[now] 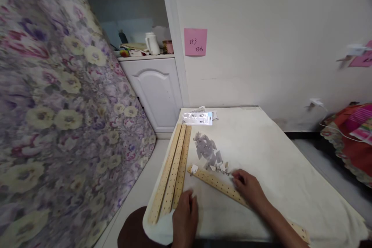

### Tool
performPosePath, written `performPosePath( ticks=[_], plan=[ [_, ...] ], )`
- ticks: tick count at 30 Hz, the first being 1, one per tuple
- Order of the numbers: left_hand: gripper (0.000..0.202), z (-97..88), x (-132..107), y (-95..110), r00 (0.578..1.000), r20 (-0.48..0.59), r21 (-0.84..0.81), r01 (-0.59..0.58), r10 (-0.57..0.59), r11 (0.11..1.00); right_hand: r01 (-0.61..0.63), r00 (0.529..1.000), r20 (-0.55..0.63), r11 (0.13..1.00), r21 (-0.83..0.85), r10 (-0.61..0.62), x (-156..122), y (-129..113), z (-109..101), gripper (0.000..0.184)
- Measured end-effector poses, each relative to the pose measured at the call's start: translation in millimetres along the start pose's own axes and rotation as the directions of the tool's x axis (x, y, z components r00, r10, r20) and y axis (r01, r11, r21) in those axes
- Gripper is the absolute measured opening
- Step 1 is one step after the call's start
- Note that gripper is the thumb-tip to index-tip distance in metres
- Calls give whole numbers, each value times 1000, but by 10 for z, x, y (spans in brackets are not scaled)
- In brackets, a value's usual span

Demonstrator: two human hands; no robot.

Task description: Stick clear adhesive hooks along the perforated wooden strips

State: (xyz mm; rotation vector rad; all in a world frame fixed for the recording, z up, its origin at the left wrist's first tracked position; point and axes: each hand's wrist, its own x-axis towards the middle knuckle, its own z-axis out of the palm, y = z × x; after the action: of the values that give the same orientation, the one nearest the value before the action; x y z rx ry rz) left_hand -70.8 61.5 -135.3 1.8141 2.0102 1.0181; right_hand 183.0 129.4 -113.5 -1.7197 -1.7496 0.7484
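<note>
Aslant on the white-covered tabletop (247, 135) before me lies a long, pale wooden strip dotted with holes (215, 181). The person's right hand (248, 189) reaches across it, its grip narrow beside a loose heap of small, flat grey and whitish pieces (206, 148); I can't tell whether it holds one. The left hand (185, 217), fingers curled, is near three similar wooden strips (176, 166); its grip's contents are hidden.

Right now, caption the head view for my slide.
Right hand over a slanted perforated strip, beside scattered small pieces; left hand near three more strips lying side by side.
</note>
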Motion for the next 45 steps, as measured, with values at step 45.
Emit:
performPosePath(
  ticks=[45],
  plan=[
    [33,34,-10,879,944,322,-562,250,-70,789,118,981,83,883,455,-173,-489,-573,-106,6]
  ],
)
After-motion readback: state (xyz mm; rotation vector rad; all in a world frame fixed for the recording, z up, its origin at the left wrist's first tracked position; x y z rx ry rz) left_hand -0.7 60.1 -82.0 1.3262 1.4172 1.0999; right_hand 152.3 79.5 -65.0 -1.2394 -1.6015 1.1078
